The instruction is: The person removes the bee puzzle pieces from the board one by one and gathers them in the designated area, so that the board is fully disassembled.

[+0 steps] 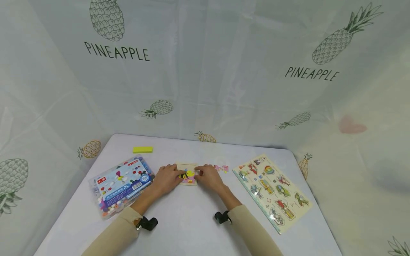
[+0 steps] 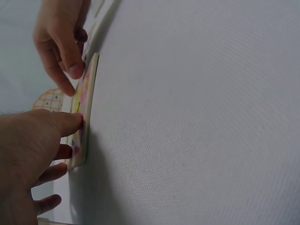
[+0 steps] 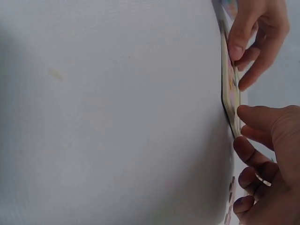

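Note:
A small wooden bee puzzle (image 1: 187, 166) lies on the white table between both hands, its yellow-and-black bee (image 1: 190, 174) facing up. My left hand (image 1: 166, 179) holds the puzzle's left side. In the left wrist view, that thumb rests on the picture while the outer fingers spread past the edge. At the opposite side, my right hand (image 1: 209, 177) grips the puzzle's edge between thumb and curled forefinger. The right wrist view shows the puzzle (image 3: 226, 79) edge-on; the exact contact under the right fingertips is partly hidden. Pink puzzle pieces (image 1: 221, 168) lie just beyond the right hand.
A clear box (image 1: 123, 179) of coloured molecule-model parts sits left of the left forearm. Behind it lies a yellow block (image 1: 142, 149). A vehicle peg-puzzle board (image 1: 272, 192) lies at the right. Pineapple-printed curtain (image 1: 205, 78) hangs along the table's back edge.

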Demonstrator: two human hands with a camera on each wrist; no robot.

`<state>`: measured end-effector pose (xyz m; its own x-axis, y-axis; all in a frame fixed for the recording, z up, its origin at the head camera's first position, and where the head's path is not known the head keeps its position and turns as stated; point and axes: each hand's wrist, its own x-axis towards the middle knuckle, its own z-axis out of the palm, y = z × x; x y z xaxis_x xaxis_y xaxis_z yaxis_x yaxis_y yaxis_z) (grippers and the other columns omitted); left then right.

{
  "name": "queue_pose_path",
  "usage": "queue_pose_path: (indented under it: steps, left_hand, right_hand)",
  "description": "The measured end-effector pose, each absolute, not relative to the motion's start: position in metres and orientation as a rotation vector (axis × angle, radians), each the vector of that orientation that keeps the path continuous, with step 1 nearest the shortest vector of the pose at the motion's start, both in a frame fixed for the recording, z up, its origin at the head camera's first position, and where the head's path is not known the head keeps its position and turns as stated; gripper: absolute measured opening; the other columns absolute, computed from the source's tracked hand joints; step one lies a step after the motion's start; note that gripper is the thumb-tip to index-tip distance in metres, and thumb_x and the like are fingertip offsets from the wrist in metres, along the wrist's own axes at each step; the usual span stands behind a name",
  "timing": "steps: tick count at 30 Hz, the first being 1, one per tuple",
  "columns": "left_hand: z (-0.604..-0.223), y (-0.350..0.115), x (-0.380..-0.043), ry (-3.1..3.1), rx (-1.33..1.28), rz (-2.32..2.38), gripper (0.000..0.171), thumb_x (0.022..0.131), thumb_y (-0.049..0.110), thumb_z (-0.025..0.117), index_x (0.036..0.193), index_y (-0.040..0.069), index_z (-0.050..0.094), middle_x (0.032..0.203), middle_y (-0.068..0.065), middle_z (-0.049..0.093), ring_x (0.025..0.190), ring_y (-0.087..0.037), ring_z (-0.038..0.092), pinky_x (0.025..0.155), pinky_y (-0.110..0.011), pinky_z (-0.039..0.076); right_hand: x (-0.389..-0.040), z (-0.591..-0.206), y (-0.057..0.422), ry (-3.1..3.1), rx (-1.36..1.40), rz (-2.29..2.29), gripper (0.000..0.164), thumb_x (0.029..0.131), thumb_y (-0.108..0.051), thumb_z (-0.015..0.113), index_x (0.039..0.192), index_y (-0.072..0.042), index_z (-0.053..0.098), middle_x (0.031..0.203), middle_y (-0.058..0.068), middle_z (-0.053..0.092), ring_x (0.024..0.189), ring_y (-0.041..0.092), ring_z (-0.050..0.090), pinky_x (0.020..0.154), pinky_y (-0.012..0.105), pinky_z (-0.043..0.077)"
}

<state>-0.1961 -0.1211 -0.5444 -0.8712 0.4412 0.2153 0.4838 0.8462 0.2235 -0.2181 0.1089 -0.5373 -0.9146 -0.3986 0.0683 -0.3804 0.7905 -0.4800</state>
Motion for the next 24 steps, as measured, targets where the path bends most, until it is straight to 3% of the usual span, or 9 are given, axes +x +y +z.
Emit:
queue_pose_path:
  steps: [8,15,24]
  left_hand:
    - [-0.544,-0.118,-0.196,-2.842,-0.712,-0.406,0.027,0.092,0.029,0.073,0.118,0.026,0.077,0.084,0.002,0.053,0.080,-0.019,0.052,0.086,-0.055,0.048]
    - [-0.545,-0.112,-0.196,-2.886,-0.632,-0.390,0.030,0.092,0.043,0.072,0.115,0.025,0.077,0.087,0.001,0.054,0.087,-0.023,0.055,0.092,-0.056,0.046]
    - [-0.554,-0.106,-0.197,-2.797,-0.581,-0.295,0.037,0.088,0.053,0.073,0.106,0.021,0.078,0.087,-0.002,0.055,0.089,-0.027,0.059,0.087,-0.055,0.048]
  right_hand:
    - [-0.216,-0.537,0.106,2.915,-0.623,-0.749,0.031,0.093,-0.028,0.074,0.119,-0.012,0.073,0.080,-0.005,0.056,0.071,0.011,0.049,0.062,0.026,0.040]
    - [-0.216,-0.539,0.103,2.924,-0.574,-0.726,0.031,0.093,-0.028,0.073,0.120,-0.013,0.071,0.081,-0.005,0.056,0.072,0.012,0.050,0.063,0.026,0.041]
    - [-0.217,-0.538,0.103,2.917,-0.553,-0.768,0.030,0.091,-0.027,0.075,0.117,-0.013,0.071,0.081,-0.004,0.057,0.071,0.011,0.050,0.062,0.026,0.042]
